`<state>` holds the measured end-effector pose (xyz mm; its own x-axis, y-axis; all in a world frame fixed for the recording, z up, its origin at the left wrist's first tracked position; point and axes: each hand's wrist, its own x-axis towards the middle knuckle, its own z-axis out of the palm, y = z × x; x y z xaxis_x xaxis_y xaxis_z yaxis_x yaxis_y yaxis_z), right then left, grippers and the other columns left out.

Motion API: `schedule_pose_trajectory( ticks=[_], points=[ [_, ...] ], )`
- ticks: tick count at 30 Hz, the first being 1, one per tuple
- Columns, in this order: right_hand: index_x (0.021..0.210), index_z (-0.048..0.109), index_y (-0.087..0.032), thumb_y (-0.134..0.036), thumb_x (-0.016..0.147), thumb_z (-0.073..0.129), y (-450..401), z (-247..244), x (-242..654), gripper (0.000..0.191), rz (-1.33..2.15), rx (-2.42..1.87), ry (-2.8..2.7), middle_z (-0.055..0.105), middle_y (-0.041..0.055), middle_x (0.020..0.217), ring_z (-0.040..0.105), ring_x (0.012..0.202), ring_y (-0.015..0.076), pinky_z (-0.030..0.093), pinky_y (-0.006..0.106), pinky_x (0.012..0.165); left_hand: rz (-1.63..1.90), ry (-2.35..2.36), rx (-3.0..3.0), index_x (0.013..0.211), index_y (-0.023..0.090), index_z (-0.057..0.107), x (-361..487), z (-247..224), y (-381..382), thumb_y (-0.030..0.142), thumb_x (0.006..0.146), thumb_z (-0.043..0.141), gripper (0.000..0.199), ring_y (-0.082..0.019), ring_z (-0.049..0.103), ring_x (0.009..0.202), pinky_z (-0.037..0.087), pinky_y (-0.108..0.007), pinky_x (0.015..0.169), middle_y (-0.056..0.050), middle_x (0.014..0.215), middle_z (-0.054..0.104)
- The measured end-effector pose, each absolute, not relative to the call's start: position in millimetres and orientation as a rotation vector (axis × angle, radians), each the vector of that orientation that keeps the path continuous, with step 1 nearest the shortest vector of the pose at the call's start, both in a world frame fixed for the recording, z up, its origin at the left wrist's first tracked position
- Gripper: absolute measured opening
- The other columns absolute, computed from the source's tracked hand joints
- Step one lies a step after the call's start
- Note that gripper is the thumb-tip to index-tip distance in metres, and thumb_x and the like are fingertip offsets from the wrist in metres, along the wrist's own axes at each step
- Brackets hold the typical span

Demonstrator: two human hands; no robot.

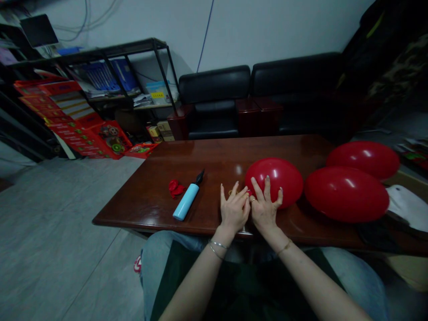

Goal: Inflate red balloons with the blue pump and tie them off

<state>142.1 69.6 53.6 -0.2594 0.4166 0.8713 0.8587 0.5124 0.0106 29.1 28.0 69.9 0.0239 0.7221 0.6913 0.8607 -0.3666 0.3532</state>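
An inflated red balloon (284,180) lies on the brown table (140,196), its neck end pointing left between my hands. My left hand (235,208) pinches at that neck, other fingers raised. Fingers of my right hand (265,207) spread over the balloon's left side, while its thumb and index side close on the neck beside my left fingertips. Something thin and yellowish shows behind my left fingers. Left of my hands rests a light blue hand pump (186,201) with a black nozzle, and beside it lie deflated red balloons (175,188).
Two more inflated red balloons (347,194) (364,159) sit at the table's right end, next to a white item (406,207). Black armchairs (216,84) stand behind the table. Red boxes (76,116) and a metal shelf (133,47) are at the back left.
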Motion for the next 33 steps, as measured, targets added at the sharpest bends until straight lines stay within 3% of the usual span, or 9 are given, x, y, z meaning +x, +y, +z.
schedule_pose_trajectory(
  ticks=[5,13,17,23,25,28,30,33],
  points=[
    [0.092,0.075,-0.022,-0.021,0.097,0.047,70.4,55.8,143.4,0.029,-0.595,-1.025,-1.904,0.059,0.0051,0.146,0.014,0.157,0.0269,0.001,0.059,0.123,-0.933,-1.403,-2.264,0.126,0.018,0.065,7.8,75.2,29.8,0.011,0.097,0.046,0.035,-0.026,0.047,0.143,0.007,-0.065,0.127,-0.009,0.136,0.067],
    [0.091,0.075,-0.02,-0.019,0.095,0.051,67.4,62.2,140.2,0.024,-0.619,-1.031,-1.975,0.056,0.0041,0.149,0.01,0.158,0.0272,-0.002,0.058,0.124,-0.968,-1.56,-2.314,0.112,0.024,0.071,-4.8,83.4,40.1,0.016,0.098,0.053,0.024,-0.022,0.066,0.123,0.033,-0.055,0.121,-0.004,0.113,0.078],
    [0.095,0.075,-0.021,-0.017,0.093,0.05,72.5,64.7,143.1,0.025,-0.561,-1.06,-1.933,0.057,0.0056,0.149,0.008,0.158,0.0271,-0.003,0.059,0.123,-1.202,-1.805,-2.44,0.131,0.028,0.063,6.1,74.6,35.4,0.014,0.095,0.053,0.04,-0.019,0.06,0.131,0.04,-0.052,0.118,-0.004,0.133,0.069],
    [0.094,0.075,-0.024,-0.02,0.095,0.049,75.7,64.5,144.2,0.026,-0.543,-1.059,-1.891,0.058,0.0041,0.148,0.012,0.158,0.0273,0.0,0.061,0.122,-1.647,-1.805,-2.464,0.156,0.024,0.035,27.7,63.4,28.1,0.008,0.09,0.047,0.069,-0.02,0.048,0.143,0.049,-0.039,0.112,-0.012,0.156,0.046],
    [0.092,0.075,-0.023,-0.019,0.095,0.048,74.6,63.7,146.0,0.028,-0.531,-1.053,-1.91,0.057,0.0038,0.148,0.013,0.157,0.0275,0.001,0.061,0.123,-1.536,-1.796,-2.473,0.151,0.028,0.043,26.1,67.8,27.1,0.006,0.091,0.043,0.064,-0.021,0.047,0.143,0.044,-0.049,0.116,-0.009,0.152,0.052],
    [0.094,0.075,-0.021,-0.018,0.095,0.047,73.3,63.6,149.6,0.028,-0.53,-1.044,-1.925,0.057,0.0037,0.148,0.013,0.157,0.0277,0.001,0.059,0.123,-1.239,-1.752,-2.438,0.14,0.033,0.055,15.3,79.0,26.1,0.008,0.095,0.044,0.052,-0.023,0.049,0.142,0.019,-0.07,0.122,-0.004,0.139,0.065],
    [0.095,0.075,-0.021,-0.019,0.097,0.047,73.1,64.5,151.0,0.028,-0.539,-1.033,-1.929,0.058,0.0039,0.148,0.014,0.157,0.0277,0.001,0.059,0.123,-1.088,-1.639,-2.405,0.135,0.031,0.058,6.9,85.7,26.4,0.015,0.097,0.051,0.043,-0.025,0.054,0.137,0.004,-0.073,0.122,-0.004,0.132,0.07],
    [0.093,0.075,-0.021,-0.02,0.097,0.047,72.5,66.0,150.8,0.028,-0.535,-1.025,-1.948,0.057,0.0041,0.148,0.011,0.158,0.027,0.001,0.059,0.124,-0.976,-1.45,-2.372,0.131,0.028,0.062,-1.8,90.9,29.0,0.026,0.097,0.06,0.034,-0.026,0.06,0.131,-0.006,-0.07,0.123,-0.005,0.124,0.074]
  ],
)
